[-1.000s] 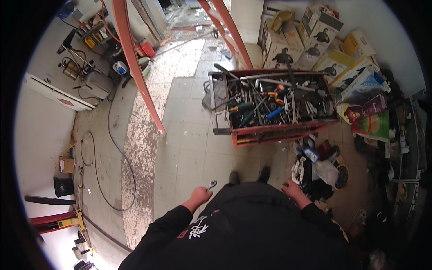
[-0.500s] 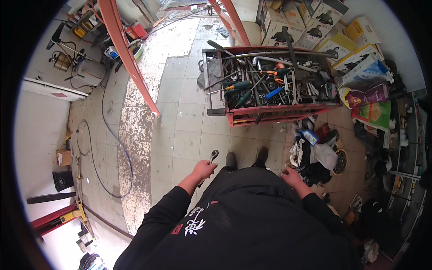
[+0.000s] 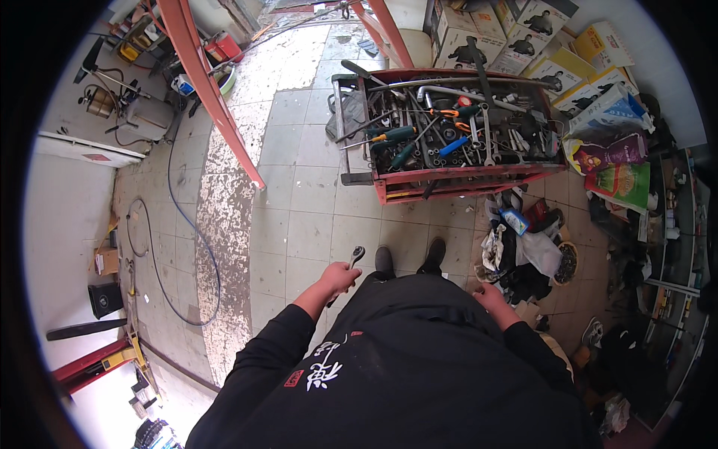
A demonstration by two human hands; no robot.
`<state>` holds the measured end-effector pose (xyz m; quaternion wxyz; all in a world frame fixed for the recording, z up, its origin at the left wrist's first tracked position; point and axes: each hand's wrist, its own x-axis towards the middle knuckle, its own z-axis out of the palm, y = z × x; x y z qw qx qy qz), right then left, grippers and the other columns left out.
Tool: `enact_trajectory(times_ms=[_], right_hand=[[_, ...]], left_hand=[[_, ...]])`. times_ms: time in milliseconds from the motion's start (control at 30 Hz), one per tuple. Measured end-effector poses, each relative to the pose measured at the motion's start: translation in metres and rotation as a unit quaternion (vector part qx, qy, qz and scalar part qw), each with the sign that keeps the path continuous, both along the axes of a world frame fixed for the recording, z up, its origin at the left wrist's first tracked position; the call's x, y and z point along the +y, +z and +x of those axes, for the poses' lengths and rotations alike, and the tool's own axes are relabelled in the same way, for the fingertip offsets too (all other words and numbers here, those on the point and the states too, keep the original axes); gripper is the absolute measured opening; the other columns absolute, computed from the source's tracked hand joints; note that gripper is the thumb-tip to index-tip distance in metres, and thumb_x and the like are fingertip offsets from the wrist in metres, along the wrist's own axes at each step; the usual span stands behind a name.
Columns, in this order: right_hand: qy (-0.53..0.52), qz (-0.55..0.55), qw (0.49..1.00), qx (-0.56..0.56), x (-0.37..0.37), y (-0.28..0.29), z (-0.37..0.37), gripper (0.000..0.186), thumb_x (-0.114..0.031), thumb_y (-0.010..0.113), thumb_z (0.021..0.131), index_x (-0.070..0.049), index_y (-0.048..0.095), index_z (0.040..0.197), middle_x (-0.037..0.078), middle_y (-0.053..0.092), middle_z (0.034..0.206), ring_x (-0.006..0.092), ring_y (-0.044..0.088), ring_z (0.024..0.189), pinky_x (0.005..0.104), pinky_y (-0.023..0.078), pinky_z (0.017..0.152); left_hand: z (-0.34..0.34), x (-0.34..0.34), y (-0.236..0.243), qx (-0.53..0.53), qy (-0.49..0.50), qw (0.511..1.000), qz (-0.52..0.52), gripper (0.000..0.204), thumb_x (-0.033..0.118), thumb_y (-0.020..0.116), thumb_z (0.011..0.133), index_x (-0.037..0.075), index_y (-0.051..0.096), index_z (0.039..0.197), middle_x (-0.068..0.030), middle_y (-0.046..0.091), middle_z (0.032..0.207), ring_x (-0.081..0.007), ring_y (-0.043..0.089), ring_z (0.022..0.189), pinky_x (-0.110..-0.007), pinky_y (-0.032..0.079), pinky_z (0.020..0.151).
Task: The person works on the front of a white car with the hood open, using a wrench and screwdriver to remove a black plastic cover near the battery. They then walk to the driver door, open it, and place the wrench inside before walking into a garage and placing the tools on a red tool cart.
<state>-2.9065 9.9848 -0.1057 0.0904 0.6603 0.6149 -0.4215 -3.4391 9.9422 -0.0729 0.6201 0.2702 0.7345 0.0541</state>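
My left hand (image 3: 336, 279) is closed around the handle of a ratchet wrench (image 3: 357, 257). The ratchet's round head points up and away from me, past my thumb. On the other side of my body, my right hand (image 3: 491, 298) hangs low with its fingers curled in; whatever they may hold is too small to make out. Ahead of me, apart from both hands, stands a red tool cart (image 3: 404, 191). Its top is heaped with wrenches, sockets and screwdrivers, among them a blue-handled tool (image 3: 453, 146) and a combination wrench (image 3: 488, 135).
A slanted red steel post (image 3: 217, 105) stands at the left, near a hose (image 3: 196, 232) looping over the tiled floor. To the right lie a pile of rags and bags (image 3: 535, 258) and a basket (image 3: 568, 263). Cardboard boxes (image 3: 471, 37) are stacked behind the cart.
The view has shifted slightly, so the cart sits a little higher in the picture. My right hand has moved slightly right and down. The ratchet wrench stays in my left hand.
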Motion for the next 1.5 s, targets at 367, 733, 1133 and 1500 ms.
enact_trajectory(times_ms=[367, 733, 1133, 1500], right_hand=[[-0.003, 0.000, 1.000, 0.005, 0.000, 0.002, -0.003, 0.036, -0.029, 0.077, 0.091, -0.002, 0.074, 0.113, 0.021, 0.077, 0.102, 0.0370, 0.076, 0.099, 0.0458, 0.060, 0.089], [-0.029, -0.013, 0.999, 0.018, 0.003, 0.016, -0.004, 0.034, -0.027, 0.076, 0.091, 0.000, 0.073, 0.113, 0.020, 0.078, 0.099, 0.0358, 0.077, 0.096, 0.0451, 0.061, 0.086], [-0.012, -0.001, 1.000, 0.007, 0.006, 0.009, -0.001, 0.035, -0.029, 0.077, 0.090, -0.001, 0.074, 0.112, 0.020, 0.078, 0.100, 0.0364, 0.077, 0.097, 0.0456, 0.061, 0.087], [0.009, -0.024, 1.000, -0.015, 0.009, -0.007, -0.001, 0.038, -0.032, 0.078, 0.090, -0.002, 0.074, 0.113, 0.022, 0.077, 0.110, 0.0403, 0.075, 0.106, 0.0478, 0.060, 0.092]], left_hand=[[-0.009, -0.005, -0.003, 0.076, -0.191, 0.979, -0.006, 0.051, 0.051, 0.075, 0.088, 0.000, 0.078, 0.082, -0.0191, 0.076, 0.082, -0.0337, 0.074, 0.075, -0.045, 0.059, 0.074], [-0.043, -0.043, -0.077, 0.147, -0.309, 0.939, -0.021, 0.053, 0.053, 0.075, 0.089, 0.000, 0.081, 0.090, -0.0180, 0.078, 0.084, -0.0336, 0.076, 0.081, -0.044, 0.059, 0.079], [-0.067, -0.090, -0.100, 0.104, -0.323, 0.930, -0.138, 0.053, 0.054, 0.073, 0.093, 0.002, 0.081, 0.094, -0.0184, 0.077, 0.088, -0.0337, 0.075, 0.083, -0.045, 0.058, 0.078], [-0.043, -0.056, -0.102, 0.134, -0.354, 0.925, -0.029, 0.056, 0.060, 0.073, 0.090, 0.005, 0.084, 0.092, -0.0182, 0.080, 0.090, -0.0352, 0.077, 0.089, -0.044, 0.060, 0.084]])
